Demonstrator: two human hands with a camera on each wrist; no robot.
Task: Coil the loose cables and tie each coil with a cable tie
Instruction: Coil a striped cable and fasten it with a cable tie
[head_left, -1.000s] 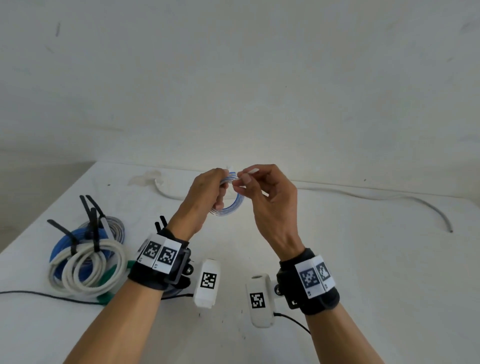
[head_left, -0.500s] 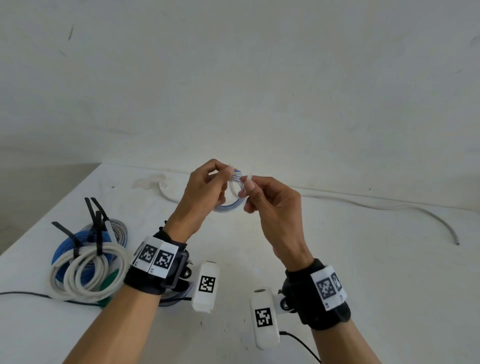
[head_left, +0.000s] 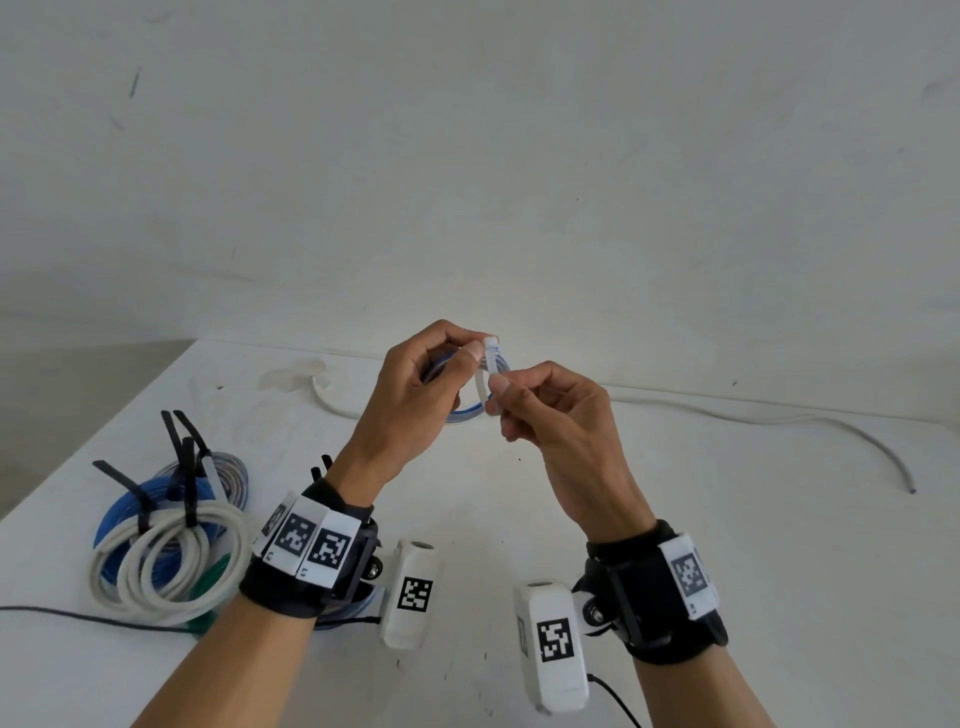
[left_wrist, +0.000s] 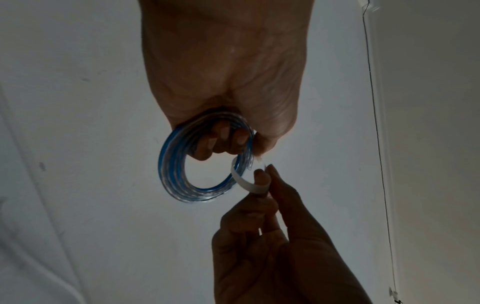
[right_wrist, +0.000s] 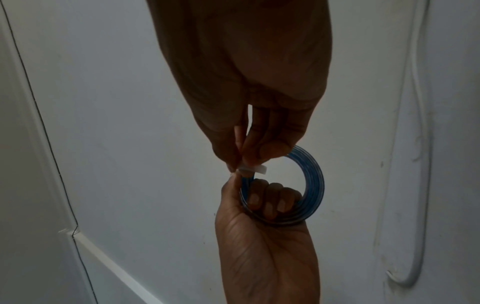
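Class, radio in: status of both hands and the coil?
Left hand grips small blue coil, held above table. Right hand pinches white tie looped round it. Nothing in the way.

Small blue-and-clear cable coil (left_wrist: 179, 174) held aloft, white tie (left_wrist: 244, 183) looped through

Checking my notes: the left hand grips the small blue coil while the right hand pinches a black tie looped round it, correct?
Not quite: the tie is white, not black, as the left wrist view shows. The left hand does grip the small blue coil, and the right hand pinches the tie looped round it.
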